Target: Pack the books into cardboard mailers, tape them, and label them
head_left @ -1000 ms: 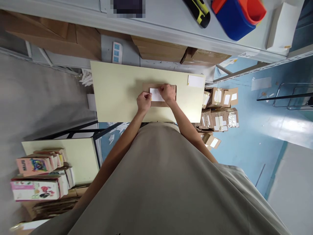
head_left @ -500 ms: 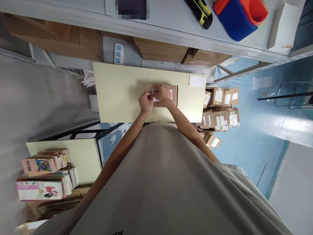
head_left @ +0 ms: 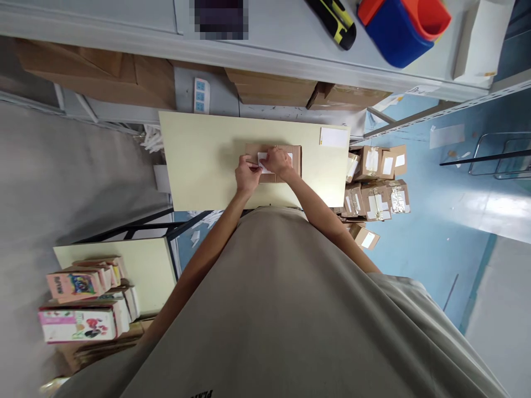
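Observation:
A small brown cardboard box [head_left: 296, 171] lies flat on the pale yellow tabletop [head_left: 199, 160] in front of me. On its upper face is a white label [head_left: 265, 170], partly covered by my hands. My left hand [head_left: 248, 174] is at the box's left side, fingertips pinched together at the label's left edge. Across the label lies my right hand [head_left: 277, 161], its fingers resting on the paper and its thumb reaching toward the left hand. A second white label or slip [head_left: 333, 137] lies at the tabletop's far right corner.
Above the far edge runs a grey shelf with a black-and-yellow utility knife [head_left: 341, 30] and a blue-and-red holder [head_left: 398, 33]. A power strip [head_left: 201, 95] sits behind the table. Labelled cartons [head_left: 375, 199] are piled at right; books [head_left: 81, 323] are stacked at lower left.
The view has shifted slightly. Both hands stay at the label on the box, with the left fingertips slightly lower along its left edge.

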Available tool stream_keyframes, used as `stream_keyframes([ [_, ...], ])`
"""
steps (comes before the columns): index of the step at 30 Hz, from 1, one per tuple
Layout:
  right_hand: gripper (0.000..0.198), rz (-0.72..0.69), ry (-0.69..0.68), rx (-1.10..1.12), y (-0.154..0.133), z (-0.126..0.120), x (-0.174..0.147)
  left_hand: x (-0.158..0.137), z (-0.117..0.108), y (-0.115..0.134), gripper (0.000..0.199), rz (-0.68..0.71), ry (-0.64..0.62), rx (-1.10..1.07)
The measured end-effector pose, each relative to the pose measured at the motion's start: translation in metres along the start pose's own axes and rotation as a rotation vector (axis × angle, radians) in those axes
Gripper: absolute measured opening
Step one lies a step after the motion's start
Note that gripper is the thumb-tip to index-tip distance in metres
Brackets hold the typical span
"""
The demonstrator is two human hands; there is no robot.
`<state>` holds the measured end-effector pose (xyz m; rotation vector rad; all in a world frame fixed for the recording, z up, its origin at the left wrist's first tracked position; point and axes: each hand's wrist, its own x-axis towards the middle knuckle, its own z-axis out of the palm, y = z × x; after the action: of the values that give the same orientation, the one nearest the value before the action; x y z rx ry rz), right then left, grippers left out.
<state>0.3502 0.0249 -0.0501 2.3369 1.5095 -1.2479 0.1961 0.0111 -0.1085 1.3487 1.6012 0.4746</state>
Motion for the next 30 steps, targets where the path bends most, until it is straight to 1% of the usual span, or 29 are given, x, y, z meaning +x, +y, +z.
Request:
stream_keyframes([
  [4,0.053,0.043,0.054,0.026,-0.006,0.004,0.005,0.001,0.001,0.0,0.045,0.003,0.017,0.021],
  [7,0.057,0.059,0.068,0.016,-0.01,0.007,0.004,0.002,0.0,0.001,0.044,-0.006,0.007,0.036],
  [11,0.056,0.058,0.063,0.019,-0.009,0.005,0.001,0.006,-0.002,-0.001,0.046,-0.018,-0.019,0.047],
  [16,0.055,0.073,0.033,0.072,-0.007,0.0,0.002,0.016,-0.007,-0.011,0.049,-0.027,-0.057,0.093],
  [22,0.043,0.046,-0.014,0.033,-0.006,0.001,0.005,0.025,-0.011,-0.02,0.052,-0.044,-0.13,0.038],
  [26,0.052,0.011,-0.021,0.005,-0.005,0.004,0.0,0.025,-0.012,-0.017,0.051,-0.053,-0.137,0.021],
  [30,0.046,-0.029,-0.012,0.04,0.0,0.005,-0.009,0.017,-0.013,-0.007,0.049,-0.062,-0.104,0.027],
])
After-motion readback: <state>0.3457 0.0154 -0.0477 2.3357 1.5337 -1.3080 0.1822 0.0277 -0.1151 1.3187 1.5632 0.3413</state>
